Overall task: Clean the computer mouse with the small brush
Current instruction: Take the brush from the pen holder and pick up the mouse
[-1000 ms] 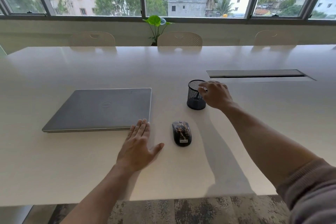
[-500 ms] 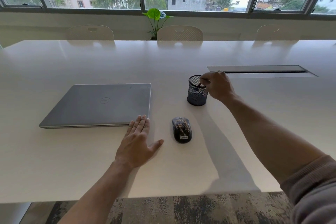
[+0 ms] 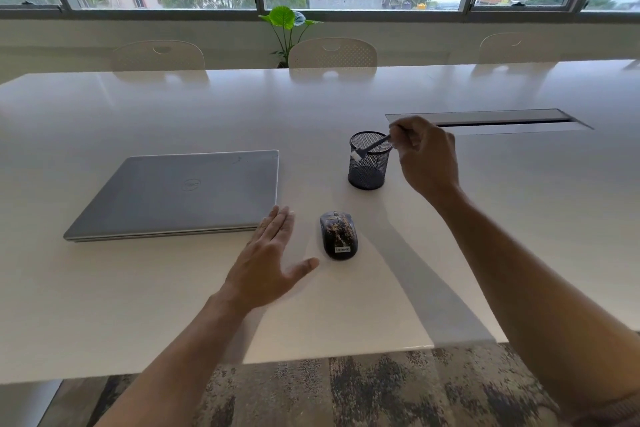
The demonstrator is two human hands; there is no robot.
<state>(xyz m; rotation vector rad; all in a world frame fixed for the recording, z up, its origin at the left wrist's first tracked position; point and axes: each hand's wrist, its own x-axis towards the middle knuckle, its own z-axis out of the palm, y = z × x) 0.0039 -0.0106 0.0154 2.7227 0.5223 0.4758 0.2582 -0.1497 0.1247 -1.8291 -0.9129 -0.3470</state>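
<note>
Your right hand point(image 3: 427, 158) reaches out over the white table point(image 3: 138, 305), wrist bent, with the thumb and fingers curled and pinching the thin dark handle of the small brush point(image 3: 372, 146). The brush slants down to the left from your fingertips, and its pale, square bristle head sits at the near left rim of the cup point(image 3: 367, 163); whether the brush touches the rim you cannot tell. The cup is a small round holder of black wire mesh, standing upright just left of that hand.

Your left hand point(image 3: 268, 262) lies flat on the table, palm down, fingers straight and close together, thumb spread wide toward the mouse point(image 3: 339, 235). The fingertips sit at the near right corner of the laptop point(image 3: 180, 192), a closed slab of smooth grey metal with a round logo on the lid.

The mouse rests on the table between your two arms, just right of your left thumb and near the cup. It is a dark, rounded oval with a mottled brown pattern and a small white label at its near end.
</note>
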